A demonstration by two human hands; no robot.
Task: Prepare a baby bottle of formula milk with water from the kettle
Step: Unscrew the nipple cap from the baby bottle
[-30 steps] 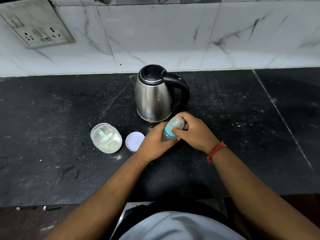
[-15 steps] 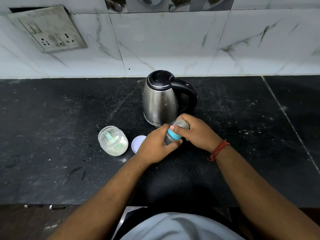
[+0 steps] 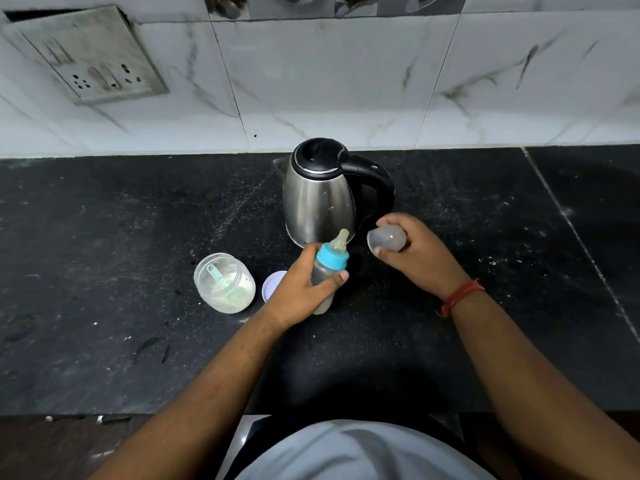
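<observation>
- My left hand (image 3: pixel 304 289) is wrapped round the body of the baby bottle (image 3: pixel 327 271), which stands tilted on the table (image 3: pixel 104 237) just in front of the kettle (image 3: pixel 320 199), near the middle of the table's width.
- My right hand (image 3: pixel 412 251) pinches the clear dome cap (image 3: pixel 386 239) between thumb and fingertips, held apart from the bottle to its right.
- The bottle's teat (image 3: pixel 339 241) is bare above the blue collar (image 3: pixel 332 256); a pale layer shows at the bottle's base.
- I judge the bottle light, stiff plastic and a bit slick, so the body below the collar is the place to hold; the teat is soft and no grip point.
- The cap looks thin and light and could slip from a pinch.
- Left of the bottle, an open jar (image 3: pixel 224 287) holds pale powder and a green scoop (image 3: pixel 216 275), its lid (image 3: pixel 273 285) flat beside it.
- The kettle looks heavier; I'd take it by the black handle (image 3: pixel 377 188).
</observation>
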